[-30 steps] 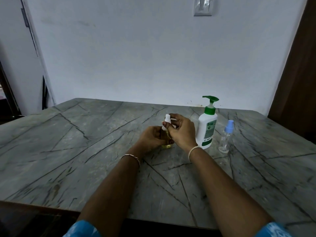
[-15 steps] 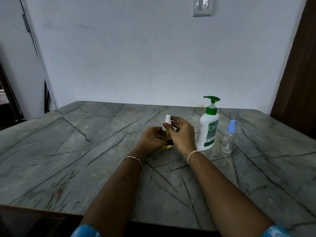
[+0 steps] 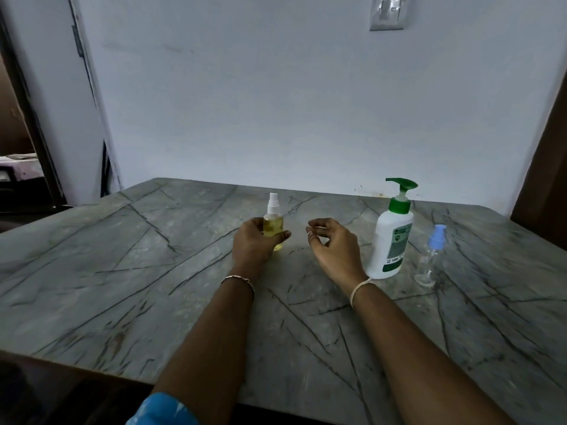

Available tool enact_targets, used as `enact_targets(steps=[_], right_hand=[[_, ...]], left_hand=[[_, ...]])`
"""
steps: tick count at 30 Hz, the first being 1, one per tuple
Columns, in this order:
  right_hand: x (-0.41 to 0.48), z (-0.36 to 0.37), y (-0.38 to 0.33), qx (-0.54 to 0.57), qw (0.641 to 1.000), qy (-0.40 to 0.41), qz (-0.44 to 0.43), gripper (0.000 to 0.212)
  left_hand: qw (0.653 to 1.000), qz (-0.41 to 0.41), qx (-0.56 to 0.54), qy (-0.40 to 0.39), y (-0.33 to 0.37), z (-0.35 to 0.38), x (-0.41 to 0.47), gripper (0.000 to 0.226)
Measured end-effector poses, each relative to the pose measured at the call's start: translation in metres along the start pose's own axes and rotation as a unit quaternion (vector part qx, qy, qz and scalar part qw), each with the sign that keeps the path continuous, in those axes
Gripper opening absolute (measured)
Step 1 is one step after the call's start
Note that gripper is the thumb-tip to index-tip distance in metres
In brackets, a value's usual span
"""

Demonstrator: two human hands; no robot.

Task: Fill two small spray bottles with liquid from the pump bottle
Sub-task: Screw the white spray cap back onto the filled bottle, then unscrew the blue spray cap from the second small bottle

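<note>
My left hand [image 3: 253, 245] grips a small spray bottle [image 3: 273, 223] with a white spray top and yellow liquid inside; it stands upright on the grey marble table [image 3: 122, 271]. My right hand [image 3: 333, 248] hovers a little to its right, fingers loosely curled and holding nothing. The white pump bottle [image 3: 391, 237] with a green pump head stands just right of my right hand. Further right stands a clear small spray bottle [image 3: 431, 259] with a blue top, which looks empty.
The table's back edge meets a white wall with a switch plate [image 3: 387, 12]. A dark doorway [image 3: 18, 148] opens at the left and a brown panel [image 3: 546, 167] stands at the right. The table's near edge runs just below my forearms.
My right hand has let go of the white spray top and moved away to the right. The yellow-filled bottle stays in my left hand, now with its top fully in view.
</note>
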State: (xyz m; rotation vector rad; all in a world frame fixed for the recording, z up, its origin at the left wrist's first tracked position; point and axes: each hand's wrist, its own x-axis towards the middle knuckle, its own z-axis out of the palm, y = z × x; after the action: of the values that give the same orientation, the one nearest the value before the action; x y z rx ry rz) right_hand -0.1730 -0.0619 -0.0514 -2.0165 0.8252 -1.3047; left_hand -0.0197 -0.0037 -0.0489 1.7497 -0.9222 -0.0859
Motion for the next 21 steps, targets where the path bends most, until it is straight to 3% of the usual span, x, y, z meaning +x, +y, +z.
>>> enact_targets(steps=[6,16,21], right_hand=[[-0.005,0.003,0.002,-0.042,0.998,-0.053,-0.001,0.026],[-0.008,0.0,-0.004,-0.089,0.994,-0.068,-0.012,0.025],[-0.009,-0.008,-0.013,-0.137,0.988,-0.037,-0.061,0.028]], left_hand=[[1.0,-0.021,-0.007,0.013,-0.005,-0.01,0.002,0.069],[0.999,-0.002,0.038,0.001,-0.008,-0.002,0.005,0.069],[0.998,0.022,0.052,0.011,-0.002,0.001,0.001,0.085]])
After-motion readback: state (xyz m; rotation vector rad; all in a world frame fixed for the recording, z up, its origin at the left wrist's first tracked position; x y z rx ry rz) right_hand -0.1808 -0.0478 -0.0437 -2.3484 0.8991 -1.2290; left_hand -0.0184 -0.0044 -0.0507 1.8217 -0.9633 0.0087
